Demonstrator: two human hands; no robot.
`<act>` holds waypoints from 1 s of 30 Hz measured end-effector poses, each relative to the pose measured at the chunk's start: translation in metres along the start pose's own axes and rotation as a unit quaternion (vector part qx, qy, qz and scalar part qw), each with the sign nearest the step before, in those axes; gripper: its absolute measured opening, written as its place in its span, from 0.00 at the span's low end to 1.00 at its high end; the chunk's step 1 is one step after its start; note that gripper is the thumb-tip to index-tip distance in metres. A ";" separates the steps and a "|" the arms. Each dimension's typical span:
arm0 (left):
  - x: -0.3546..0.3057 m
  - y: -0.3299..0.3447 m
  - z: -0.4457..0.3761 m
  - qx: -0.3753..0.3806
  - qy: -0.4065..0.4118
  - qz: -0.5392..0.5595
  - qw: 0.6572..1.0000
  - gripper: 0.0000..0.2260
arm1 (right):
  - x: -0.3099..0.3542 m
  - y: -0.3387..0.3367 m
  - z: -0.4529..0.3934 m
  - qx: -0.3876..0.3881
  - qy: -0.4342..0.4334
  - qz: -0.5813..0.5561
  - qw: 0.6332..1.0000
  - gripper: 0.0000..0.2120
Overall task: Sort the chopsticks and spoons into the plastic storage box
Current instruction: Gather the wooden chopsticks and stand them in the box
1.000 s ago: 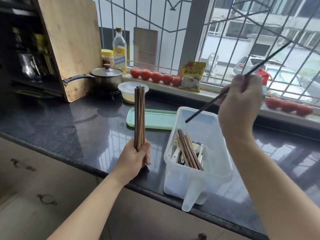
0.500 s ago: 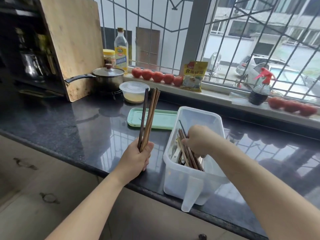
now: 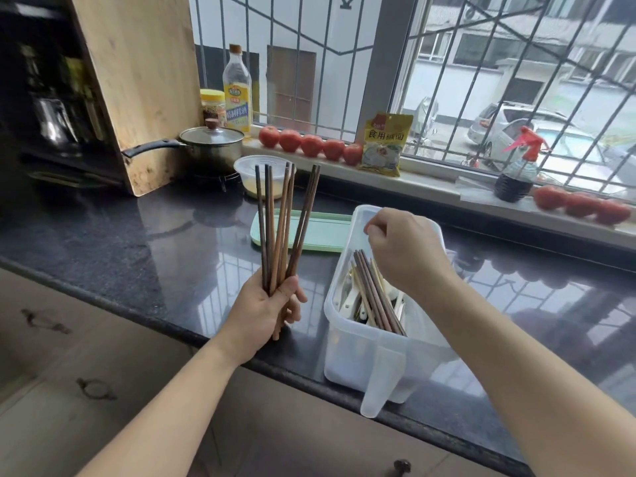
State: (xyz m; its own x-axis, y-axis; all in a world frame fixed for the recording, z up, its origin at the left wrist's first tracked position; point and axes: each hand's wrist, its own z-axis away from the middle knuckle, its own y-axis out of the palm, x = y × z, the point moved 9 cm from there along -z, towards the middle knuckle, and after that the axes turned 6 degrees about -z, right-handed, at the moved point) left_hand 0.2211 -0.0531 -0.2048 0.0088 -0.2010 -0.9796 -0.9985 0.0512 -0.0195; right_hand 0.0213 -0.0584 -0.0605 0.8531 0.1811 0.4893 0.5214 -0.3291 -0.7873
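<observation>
1. Left hand (image 3: 261, 311) clenched round the lower ends of a fan of wooden chopsticks (image 3: 284, 222), held upright above the dark counter (image 3: 137, 242), tips splayed apart towards the window.
2. Right hand (image 3: 402, 249) hovering over the plastic storage box (image 3: 347, 359), fingers loosely curled with thumb and fingertips drawn near one another; nothing visible between them, so apparently empty.
3. Inside the box: a second bundle of chopsticks (image 3: 377, 294) lying slantwise from the far side down to the near wall, with white spoons (image 3: 347, 297) tucked beside and beneath. Exact count of either too hard to read.
4. Box standing at the counter's near edge, its moulded handle overhanging the front; a pale green lid (image 3: 323, 232) lying flat just behind it, between box and sill.
5. Step in hand, as a judgement: midway through sorting, one lot already laid in the box, another lot waiting in the left fist, the free hand poised between picks.
6. Next move likely calling for a reach across to the fan, a pinch on one stick or a matching pair near the upper ends, then a lay-down parallel to the bundle already in the box.
7. Care needed: loose grip on the fan risking a slide through the fist; box near the edge, so a gentle placing rather than a drop.
</observation>
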 end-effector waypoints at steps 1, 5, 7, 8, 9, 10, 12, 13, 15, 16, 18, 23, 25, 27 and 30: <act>0.000 0.000 0.000 -0.005 0.002 -0.003 1.000 0.09 | 0.005 0.000 0.001 0.007 -0.014 -0.005 1.000 0.12; -0.002 0.004 0.001 -0.003 0.006 -0.032 0.999 0.07 | 0.044 0.015 0.006 0.126 -0.082 -0.058 0.987 0.13; -0.004 0.005 0.002 0.001 0.003 -0.025 1.000 0.05 | 0.058 0.029 0.005 0.181 -0.082 -0.084 0.977 0.12; -0.005 0.005 0.003 0.002 0.001 -0.015 1.000 0.05 | 0.062 0.034 0.004 0.186 -0.075 -0.106 0.974 0.10; -0.005 0.005 0.003 0.002 -0.003 -0.004 1.000 0.04 | 0.064 0.038 0.003 0.178 -0.070 -0.130 0.973 0.09; -0.005 0.005 0.003 0.005 -0.008 0.004 1.000 0.04 | 0.064 0.039 0.001 0.164 -0.068 -0.147 0.973 0.07; -0.004 0.007 0.004 0.013 -0.012 0.010 1.000 0.05 | 0.061 0.040 0.001 0.146 -0.070 -0.155 0.974 0.05; -0.004 0.008 0.004 0.018 -0.015 0.012 1.000 0.06 | 0.059 0.041 0.003 0.147 -0.073 -0.155 0.974 0.05; -0.002 0.011 0.005 0.027 -0.023 0.026 0.999 0.09 | 0.057 0.040 0.006 0.155 -0.075 -0.159 0.972 0.05; -0.001 0.011 0.005 0.029 -0.026 0.036 0.999 0.11 | 0.057 0.038 0.006 0.150 -0.074 -0.160 0.973 0.06; -0.001 0.009 0.004 0.026 -0.025 0.042 0.998 0.15 | 0.055 0.022 0.005 0.084 -0.066 -0.173 0.979 0.09; 0.004 -0.002 0.000 -0.021 -0.027 0.054 0.998 0.13 | 0.040 -0.088 0.018 -0.261 -0.077 -0.362 0.891 0.10; 0.005 0.000 -0.002 -0.019 -0.024 0.046 0.998 0.10 | 0.041 -0.106 0.011 -0.270 -0.106 -0.271 0.918 0.10; 0.006 0.002 -0.002 -0.015 -0.020 0.030 0.999 0.05 | 0.034 -0.083 -0.010 -0.151 -0.068 -0.092 0.982 0.12; 0.006 0.005 -0.001 -0.006 -0.004 -0.020 1.000 0.02 | -0.001 -0.012 -0.013 0.099 0.025 0.150 0.983 0.13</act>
State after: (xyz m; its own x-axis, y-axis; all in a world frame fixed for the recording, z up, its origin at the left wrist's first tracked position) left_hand 0.2163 -0.0551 -0.2103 0.0487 -0.1956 -0.9795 -0.9979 0.0316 -0.0559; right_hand 0.0139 -0.0670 -0.0469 0.9696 0.0559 0.2383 0.2445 -0.1736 -0.9540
